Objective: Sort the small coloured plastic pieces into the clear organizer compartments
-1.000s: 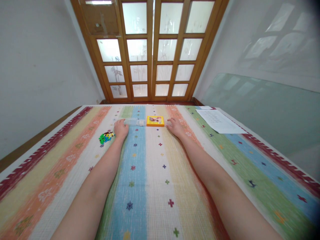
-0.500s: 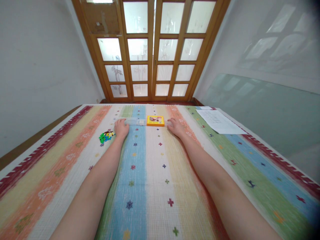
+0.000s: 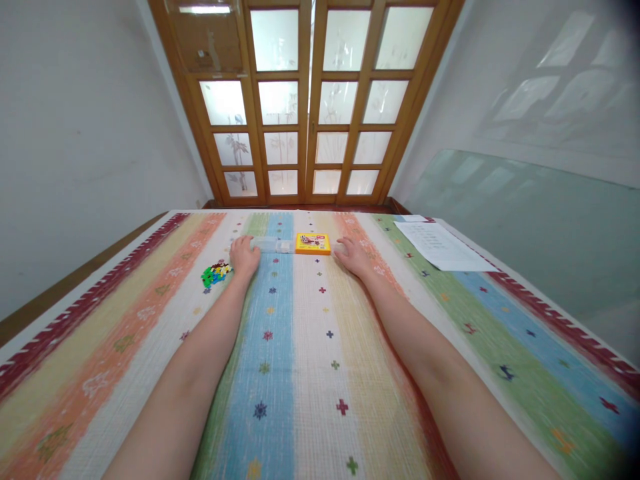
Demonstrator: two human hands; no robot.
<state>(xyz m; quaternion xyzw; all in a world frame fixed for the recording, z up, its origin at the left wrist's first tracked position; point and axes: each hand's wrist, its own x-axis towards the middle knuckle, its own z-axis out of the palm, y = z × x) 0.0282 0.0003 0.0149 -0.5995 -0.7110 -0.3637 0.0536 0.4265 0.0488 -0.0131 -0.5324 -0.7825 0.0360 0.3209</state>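
Note:
Near the far side of the table, my left hand [image 3: 245, 257] has its fingers curled around the left end of a clear plastic case [image 3: 273, 245]. A small whitish patch shows inside the case. Against its right end lies a flat yellow box [image 3: 313, 244] with a printed picture on top. On the box's other side is my right hand [image 3: 353, 256], thumb and fingers bent around a small clear plastic piece [image 3: 335, 247]. Whether both clear parts belong to one case I cannot tell. Left of my left wrist sits a pile of small coloured bricks [image 3: 215, 275], green, blue, yellow and dark.
A striped cloth [image 3: 310, 373] covers the table. Printed paper sheets [image 3: 443, 247] lie at the far right. Behind the table stand wooden glass-paned doors [image 3: 307, 120], and a pale glass panel [image 3: 520, 220] leans along the right wall.
The view has shifted slightly, so everything sits a little lower and to the right. Both hands keep their places by the clear plastic and the yellow box.

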